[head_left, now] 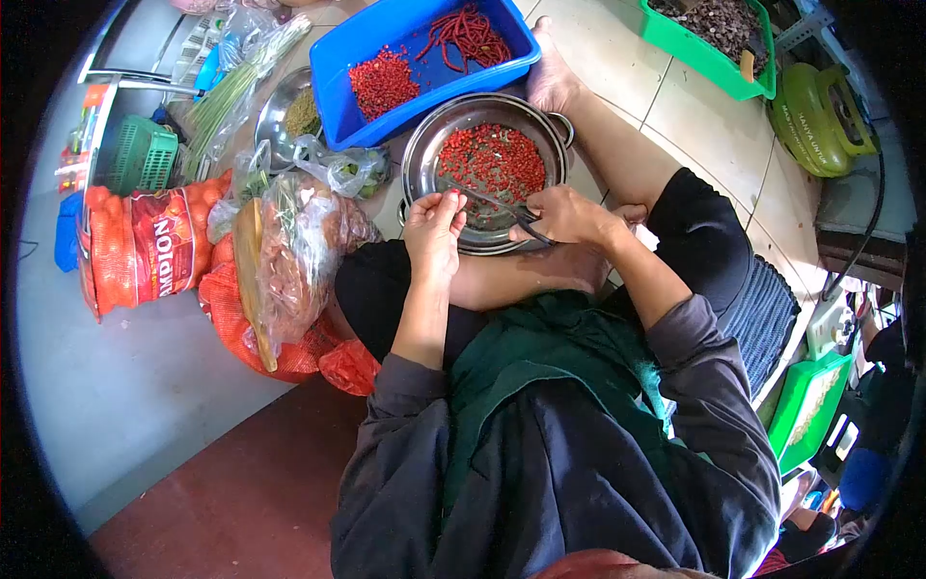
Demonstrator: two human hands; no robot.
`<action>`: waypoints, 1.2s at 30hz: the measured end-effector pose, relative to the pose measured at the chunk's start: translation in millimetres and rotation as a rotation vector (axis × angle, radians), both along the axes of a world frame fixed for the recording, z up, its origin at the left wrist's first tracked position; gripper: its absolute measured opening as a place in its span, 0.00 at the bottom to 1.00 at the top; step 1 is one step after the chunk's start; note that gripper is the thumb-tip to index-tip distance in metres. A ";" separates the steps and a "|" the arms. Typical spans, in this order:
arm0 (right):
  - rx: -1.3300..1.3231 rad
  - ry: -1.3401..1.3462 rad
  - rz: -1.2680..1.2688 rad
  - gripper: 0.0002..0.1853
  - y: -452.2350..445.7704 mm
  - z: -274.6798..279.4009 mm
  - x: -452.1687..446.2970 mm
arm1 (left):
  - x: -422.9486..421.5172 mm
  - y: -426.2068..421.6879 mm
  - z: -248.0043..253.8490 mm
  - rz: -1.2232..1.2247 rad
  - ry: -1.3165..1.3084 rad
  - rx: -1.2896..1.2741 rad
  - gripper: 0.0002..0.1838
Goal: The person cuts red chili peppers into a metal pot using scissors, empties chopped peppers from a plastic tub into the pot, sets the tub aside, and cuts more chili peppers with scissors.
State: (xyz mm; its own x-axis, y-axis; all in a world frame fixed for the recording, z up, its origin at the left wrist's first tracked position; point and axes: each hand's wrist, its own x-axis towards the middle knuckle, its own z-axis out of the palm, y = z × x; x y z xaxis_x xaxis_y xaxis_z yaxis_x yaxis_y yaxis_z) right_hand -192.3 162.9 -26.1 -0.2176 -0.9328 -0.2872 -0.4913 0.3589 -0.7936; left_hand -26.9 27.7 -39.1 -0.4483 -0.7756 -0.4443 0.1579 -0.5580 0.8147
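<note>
My right hand (569,216) grips a pair of dark-handled scissors (495,201), whose blades point left toward my other hand. My left hand (434,236) is closed in a pinch; a small red bit of chili (455,192) shows at its fingertips by the blades. Both hands are over the near rim of a round steel pot (417,164) with loop handles. Cut red chili pieces (492,159) lie in it. Beyond the pot, a blue tray (333,106) holds a pile of cut chili (384,84) and whole red chilies (465,39).
At left are a red mesh sack (159,246), plastic-bagged produce (309,246), a wooden board (253,280), lemongrass stalks (236,92) and a steel bowl (277,125). To the right stand a green tray (719,72) and a green gas cylinder (815,121). My bent legs surround the pot.
</note>
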 end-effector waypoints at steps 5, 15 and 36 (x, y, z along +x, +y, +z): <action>-0.002 -0.014 0.025 0.30 -0.1 -0.2 5.2 | 1.4 0.6 -2.3 -0.014 0.005 -0.043 0.09; 0.042 0.044 0.034 0.31 -2.3 2.3 -2.4 | 2.0 2.1 -0.9 -0.097 -0.014 -0.043 0.09; 0.071 0.002 0.041 0.32 -0.4 2.9 -4.5 | 4.1 1.0 -6.5 -0.113 -0.076 -0.021 0.07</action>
State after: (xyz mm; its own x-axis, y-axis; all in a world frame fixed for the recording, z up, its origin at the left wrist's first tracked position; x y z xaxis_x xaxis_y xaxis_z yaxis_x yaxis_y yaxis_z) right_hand -196.8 162.5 -23.2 -0.1803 -0.9181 -0.3529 -0.5079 0.3941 -0.7660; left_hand -22.8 28.7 -45.6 -0.4992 -0.7313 -0.4647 0.0325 -0.5518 0.8334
